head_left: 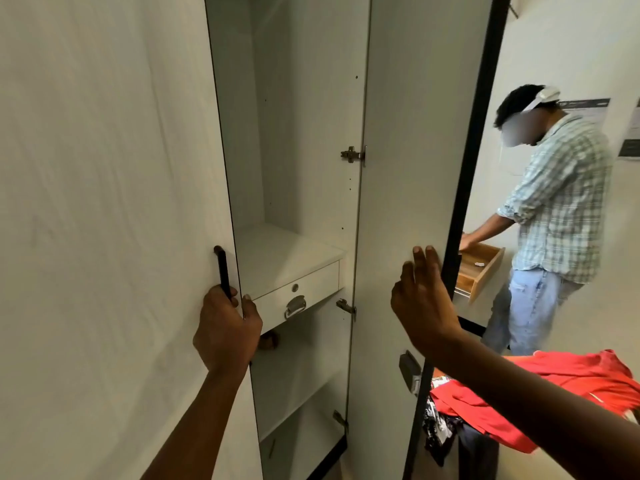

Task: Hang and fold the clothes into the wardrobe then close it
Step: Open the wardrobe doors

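A white wardrobe stands open in front of me, its shelves (pixel 287 251) bare. My left hand (pixel 227 327) grips the edge of the left door (pixel 104 202) just below its black bar handle (pixel 223 271). My right hand (pixel 420 299) lies with straight fingers against the inner face of the right door (pixel 408 150), near its dark edge. A heap of clothes (pixel 519 400), red on top with dark and patterned pieces beneath, sits at the lower right behind my right forearm.
Inside the wardrobe is a white drawer (pixel 298 296) with a metal ring pull and a lock. Another person (pixel 554 209) in a checked shirt stands at the right, bent over an open wooden drawer (pixel 479 268).
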Demonstrator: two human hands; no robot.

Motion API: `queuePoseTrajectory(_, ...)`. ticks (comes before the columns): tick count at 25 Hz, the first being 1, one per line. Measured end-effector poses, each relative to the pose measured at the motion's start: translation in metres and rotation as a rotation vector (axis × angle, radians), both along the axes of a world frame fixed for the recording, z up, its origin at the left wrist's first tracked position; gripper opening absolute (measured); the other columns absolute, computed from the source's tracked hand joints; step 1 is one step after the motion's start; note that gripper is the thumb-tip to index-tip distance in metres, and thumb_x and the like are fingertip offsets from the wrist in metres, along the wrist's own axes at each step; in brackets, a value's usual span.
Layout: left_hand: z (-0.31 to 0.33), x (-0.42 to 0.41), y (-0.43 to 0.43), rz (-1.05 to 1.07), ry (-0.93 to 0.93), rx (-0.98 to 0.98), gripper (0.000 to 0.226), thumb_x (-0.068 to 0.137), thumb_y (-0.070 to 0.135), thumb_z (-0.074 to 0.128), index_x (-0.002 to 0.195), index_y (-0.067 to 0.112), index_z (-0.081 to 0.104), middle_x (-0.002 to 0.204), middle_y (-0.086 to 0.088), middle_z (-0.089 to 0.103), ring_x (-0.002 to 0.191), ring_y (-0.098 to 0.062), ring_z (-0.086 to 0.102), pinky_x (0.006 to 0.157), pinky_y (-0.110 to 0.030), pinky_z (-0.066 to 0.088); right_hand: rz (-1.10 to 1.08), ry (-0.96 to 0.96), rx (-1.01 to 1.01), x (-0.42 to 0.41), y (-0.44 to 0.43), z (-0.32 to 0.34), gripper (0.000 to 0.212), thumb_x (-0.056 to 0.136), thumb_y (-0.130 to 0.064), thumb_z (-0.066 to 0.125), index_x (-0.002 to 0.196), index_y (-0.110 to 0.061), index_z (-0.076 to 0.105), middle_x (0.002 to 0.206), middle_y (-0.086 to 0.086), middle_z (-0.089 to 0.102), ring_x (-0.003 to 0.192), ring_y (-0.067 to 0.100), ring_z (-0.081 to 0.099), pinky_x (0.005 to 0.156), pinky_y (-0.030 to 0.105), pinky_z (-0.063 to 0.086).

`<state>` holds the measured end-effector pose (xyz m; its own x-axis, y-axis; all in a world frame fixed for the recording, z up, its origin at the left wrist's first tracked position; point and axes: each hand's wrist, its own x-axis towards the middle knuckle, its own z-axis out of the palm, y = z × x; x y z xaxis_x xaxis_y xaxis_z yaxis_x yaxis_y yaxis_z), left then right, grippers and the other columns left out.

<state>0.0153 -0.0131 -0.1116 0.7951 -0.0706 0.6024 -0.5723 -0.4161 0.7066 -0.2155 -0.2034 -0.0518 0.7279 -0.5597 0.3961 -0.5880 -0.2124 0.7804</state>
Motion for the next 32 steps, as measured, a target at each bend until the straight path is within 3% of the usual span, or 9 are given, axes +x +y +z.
queuePoseTrajectory(3, -0.003, -0.008, -0.001, 0.038, -0.045, -0.012, 0.024, 0.091, 0.031, 0.071, 0.104, 0.014, 0.059, 0.090, -0.003, 0.068, 0.075, -0.027, 0.067, 0.057, -0.029, 0.043, 0.029, 0.048, -0.021, -0.002, -0.044, 0.013, 0.070, 0.097, -0.047, 0.050, 0.155, -0.010, 0.036, 0.166, 0.028, 0.009, 0.150, 0.056, -0.009, 0.115, 0.073, -0.014)
queuePoseTrajectory(6, -0.004, -0.012, 0.004, 0.053, -0.061, -0.017, 0.021, 0.092, 0.027, 0.072, 0.103, 0.012, 0.061, 0.086, -0.005, 0.069, 0.071, -0.028, 0.067, 0.058, -0.029, 0.043, 0.039, 0.107, -0.041, 0.009, -0.084, 0.024, 0.077, 0.096, -0.056, 0.041, 0.159, -0.015, 0.027, 0.168, 0.023, 0.000, 0.151, 0.053, -0.013, 0.118, 0.069, -0.010)
queuePoseTrajectory(16, -0.006, -0.017, -0.009, 0.088, 0.007, -0.025, 0.029, 0.091, 0.024, 0.074, 0.108, 0.014, 0.052, 0.086, -0.006, 0.063, 0.075, -0.028, 0.064, 0.060, -0.036, 0.049, 0.160, 0.071, 0.041, 0.052, -0.184, 0.029, 0.072, 0.096, -0.053, 0.044, 0.157, -0.017, 0.033, 0.169, 0.020, 0.004, 0.153, 0.047, -0.012, 0.119, 0.067, -0.010)
queuePoseTrajectory(20, -0.004, -0.019, -0.019, 0.180, 0.001, -0.040, 0.025, 0.093, 0.024, 0.070, 0.106, 0.014, 0.050, 0.083, -0.005, 0.062, 0.072, -0.027, 0.061, 0.062, -0.035, 0.045, 0.217, 0.096, 0.026, 0.081, -0.225, 0.025, 0.073, 0.097, -0.054, 0.042, 0.159, -0.017, 0.029, 0.169, 0.020, 0.001, 0.153, 0.048, -0.013, 0.118, 0.068, -0.011)
queuePoseTrajectory(25, -0.008, -0.034, -0.043, 0.339, 0.121, -0.069, 0.026, 0.097, 0.027, 0.068, 0.102, 0.017, 0.045, 0.076, -0.006, 0.061, 0.068, -0.030, 0.057, 0.066, -0.038, 0.043, 0.325, 0.071, 0.002, 0.117, -0.275, 0.023, 0.077, 0.096, -0.055, 0.044, 0.159, -0.013, 0.028, 0.168, 0.022, 0.003, 0.152, 0.050, -0.011, 0.117, 0.069, -0.008)
queuePoseTrajectory(32, 0.001, -0.052, -0.057, 0.493, 0.196, -0.026, 0.031, 0.095, 0.038, 0.068, 0.102, 0.018, 0.046, 0.080, -0.006, 0.062, 0.078, -0.036, 0.060, 0.072, -0.046, 0.045, 0.470, 0.029, -0.026, 0.143, -0.328, 0.005, 0.085, 0.096, -0.056, 0.040, 0.160, -0.006, 0.015, 0.168, 0.024, -0.003, 0.151, 0.052, -0.016, 0.116, 0.069, -0.008)
